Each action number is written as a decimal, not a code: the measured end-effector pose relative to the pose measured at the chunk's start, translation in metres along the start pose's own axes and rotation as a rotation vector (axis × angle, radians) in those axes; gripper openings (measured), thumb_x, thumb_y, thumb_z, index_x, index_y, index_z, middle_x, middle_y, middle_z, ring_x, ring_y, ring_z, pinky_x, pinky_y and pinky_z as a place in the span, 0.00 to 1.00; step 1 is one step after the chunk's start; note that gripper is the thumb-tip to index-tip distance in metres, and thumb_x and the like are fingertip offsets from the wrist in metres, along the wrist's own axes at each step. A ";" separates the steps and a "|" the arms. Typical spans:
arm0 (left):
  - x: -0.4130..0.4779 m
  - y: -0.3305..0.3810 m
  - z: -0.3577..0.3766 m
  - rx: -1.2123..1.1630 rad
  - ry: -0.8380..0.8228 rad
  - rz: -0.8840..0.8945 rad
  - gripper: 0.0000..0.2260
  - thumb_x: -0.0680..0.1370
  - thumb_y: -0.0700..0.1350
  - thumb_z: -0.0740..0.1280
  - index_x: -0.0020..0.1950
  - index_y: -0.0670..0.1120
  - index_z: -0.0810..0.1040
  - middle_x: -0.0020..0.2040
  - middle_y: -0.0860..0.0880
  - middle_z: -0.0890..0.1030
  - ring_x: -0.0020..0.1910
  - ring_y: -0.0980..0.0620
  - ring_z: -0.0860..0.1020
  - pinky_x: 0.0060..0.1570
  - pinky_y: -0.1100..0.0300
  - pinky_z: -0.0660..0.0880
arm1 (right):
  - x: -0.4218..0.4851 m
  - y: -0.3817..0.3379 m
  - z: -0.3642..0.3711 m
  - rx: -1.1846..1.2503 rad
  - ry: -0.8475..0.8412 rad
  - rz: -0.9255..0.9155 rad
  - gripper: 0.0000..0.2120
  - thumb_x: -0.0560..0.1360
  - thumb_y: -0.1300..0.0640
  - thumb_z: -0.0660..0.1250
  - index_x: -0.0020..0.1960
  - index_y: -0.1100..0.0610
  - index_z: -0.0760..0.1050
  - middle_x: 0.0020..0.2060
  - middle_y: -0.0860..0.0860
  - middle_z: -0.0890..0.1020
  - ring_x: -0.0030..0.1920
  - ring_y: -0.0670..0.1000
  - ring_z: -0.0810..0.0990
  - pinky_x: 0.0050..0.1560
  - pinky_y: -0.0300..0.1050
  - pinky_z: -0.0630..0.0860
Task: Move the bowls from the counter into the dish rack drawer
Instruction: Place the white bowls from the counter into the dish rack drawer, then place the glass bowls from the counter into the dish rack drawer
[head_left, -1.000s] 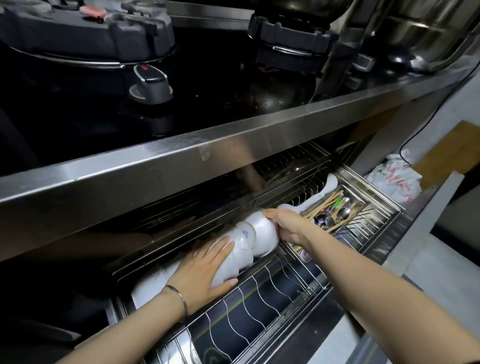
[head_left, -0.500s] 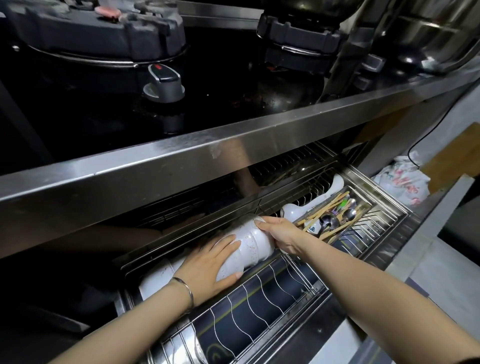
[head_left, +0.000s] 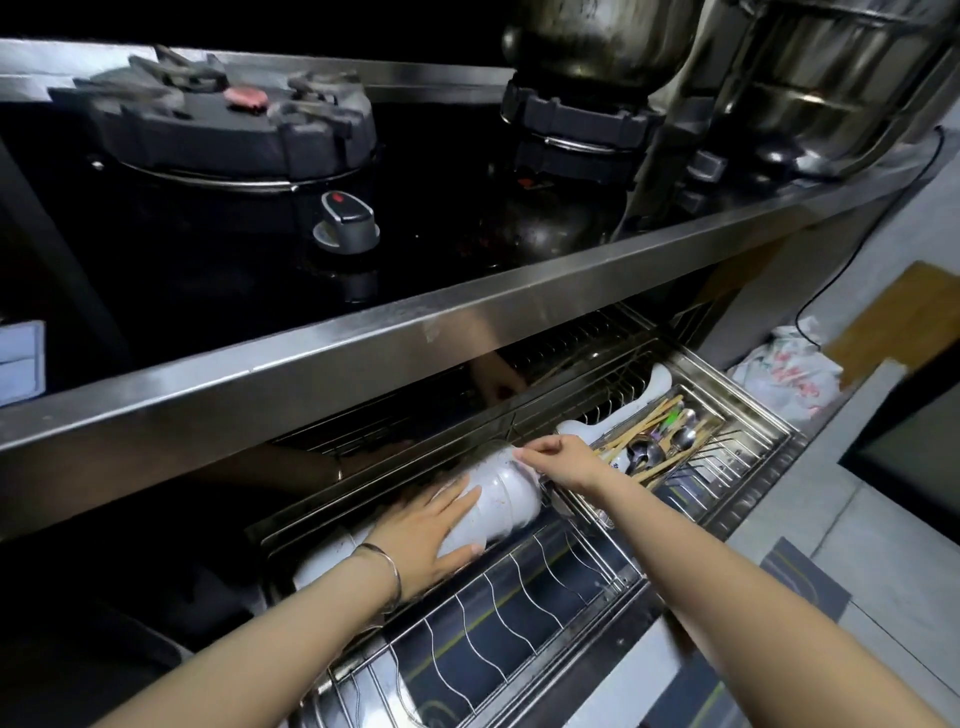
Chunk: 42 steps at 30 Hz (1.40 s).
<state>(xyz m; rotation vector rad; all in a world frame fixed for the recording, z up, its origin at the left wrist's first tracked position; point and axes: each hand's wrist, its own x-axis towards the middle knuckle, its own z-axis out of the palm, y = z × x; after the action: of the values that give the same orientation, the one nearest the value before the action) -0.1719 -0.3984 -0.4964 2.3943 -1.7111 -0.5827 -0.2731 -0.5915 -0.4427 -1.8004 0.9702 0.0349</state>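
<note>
On the head camera, my left hand (head_left: 431, 530) lies flat with straight fingers on the nested bowls (head_left: 506, 491), which rest sideways in the dish rack drawer (head_left: 748, 493), probably to stop them rolling. My right hand (head_left: 566, 460) meets the stack's end just beside the cutlery tray (head_left: 660, 441). I cannot tell whether its fingertips are pinching or pushing.
</note>
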 end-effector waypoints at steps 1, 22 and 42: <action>-0.002 0.003 -0.006 -0.003 -0.011 0.002 0.29 0.78 0.63 0.53 0.76 0.57 0.47 0.78 0.57 0.45 0.76 0.54 0.48 0.71 0.53 0.53 | -0.009 -0.004 -0.005 -0.014 0.017 -0.026 0.19 0.75 0.54 0.68 0.60 0.64 0.77 0.56 0.56 0.80 0.58 0.54 0.77 0.63 0.46 0.73; -0.232 0.053 -0.297 0.180 0.853 0.301 0.30 0.74 0.66 0.57 0.72 0.51 0.64 0.72 0.54 0.67 0.73 0.55 0.61 0.73 0.60 0.53 | -0.237 -0.227 0.006 0.094 0.168 -0.873 0.13 0.78 0.55 0.61 0.62 0.48 0.75 0.63 0.40 0.75 0.59 0.26 0.71 0.56 0.20 0.66; -0.429 -0.147 -0.353 0.001 1.102 -0.403 0.38 0.68 0.69 0.58 0.73 0.50 0.61 0.74 0.50 0.63 0.74 0.51 0.57 0.72 0.53 0.54 | -0.252 -0.422 0.225 -0.088 -0.200 -1.124 0.25 0.73 0.45 0.68 0.68 0.44 0.67 0.69 0.44 0.71 0.70 0.46 0.68 0.69 0.44 0.66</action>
<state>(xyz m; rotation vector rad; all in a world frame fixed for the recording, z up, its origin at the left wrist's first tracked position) -0.0245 0.0141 -0.1250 2.2945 -0.7522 0.6297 -0.0892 -0.2085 -0.1078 -2.1410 -0.2697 -0.4374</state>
